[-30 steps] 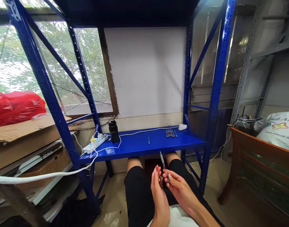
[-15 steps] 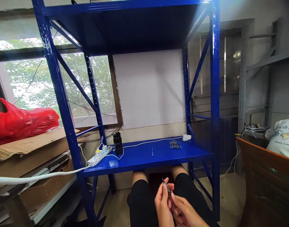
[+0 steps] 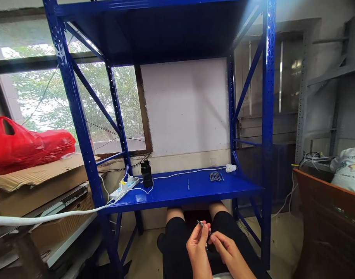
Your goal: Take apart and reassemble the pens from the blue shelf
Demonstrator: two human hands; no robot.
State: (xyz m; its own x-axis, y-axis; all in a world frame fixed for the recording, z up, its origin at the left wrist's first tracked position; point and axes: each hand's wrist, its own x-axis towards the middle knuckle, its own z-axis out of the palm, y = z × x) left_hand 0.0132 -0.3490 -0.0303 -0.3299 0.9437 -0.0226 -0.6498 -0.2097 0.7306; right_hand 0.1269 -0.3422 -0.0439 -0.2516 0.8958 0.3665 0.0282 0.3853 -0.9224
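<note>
Above my lap, a slim dark pen (image 3: 200,223) is held between my two hands, slanting with one tip up to the left. My left hand (image 3: 197,244) is closed, thumb and fingers pinching its upper part. My right hand (image 3: 228,250) is closed around its lower end, and the fingers partly cover the pen. Ahead of them on the blue shelf (image 3: 162,195) lies a single thin blue pen (image 3: 188,184). To its right sits a row of several dark pens (image 3: 214,177), with a blue pen (image 3: 222,177) at the row's right edge.
A black bottle (image 3: 146,174) stands on the shelf beside a white power strip (image 3: 123,188) with cables. A crumpled white tissue (image 3: 230,167) sits at the back right corner. Blue rack posts (image 3: 269,155) flank the shelf. Cardboard (image 3: 46,174) and a red bag (image 3: 32,143) are left.
My hands have shifted slightly left and moved a little apart, so more of the pen's lower end shows between them. The view has tilted slightly.
</note>
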